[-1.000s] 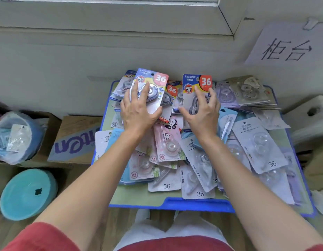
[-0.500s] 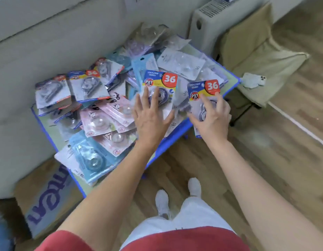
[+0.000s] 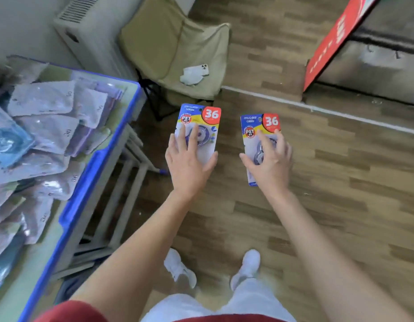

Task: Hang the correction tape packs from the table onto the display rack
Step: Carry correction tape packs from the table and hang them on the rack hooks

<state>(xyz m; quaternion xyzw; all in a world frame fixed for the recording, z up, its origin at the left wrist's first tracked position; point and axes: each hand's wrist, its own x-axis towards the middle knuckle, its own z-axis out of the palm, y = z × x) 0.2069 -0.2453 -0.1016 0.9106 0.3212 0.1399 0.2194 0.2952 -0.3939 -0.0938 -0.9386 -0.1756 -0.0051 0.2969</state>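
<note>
The left hand (image 3: 189, 161) holds one correction tape pack (image 3: 197, 117) and the right hand (image 3: 269, 165) a second pack (image 3: 259, 126), fingers spread over their fronts, above the floor (image 3: 340, 205). They look like light, stiff cards with slick plastic: pinch low, keeping the top hole free. More packs (image 3: 43, 126) lie on the bench (image 3: 101, 163), left of both hands

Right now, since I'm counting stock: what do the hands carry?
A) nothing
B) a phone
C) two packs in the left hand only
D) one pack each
D: the left hand grips the left pack, and the right hand grips the right pack.
</note>
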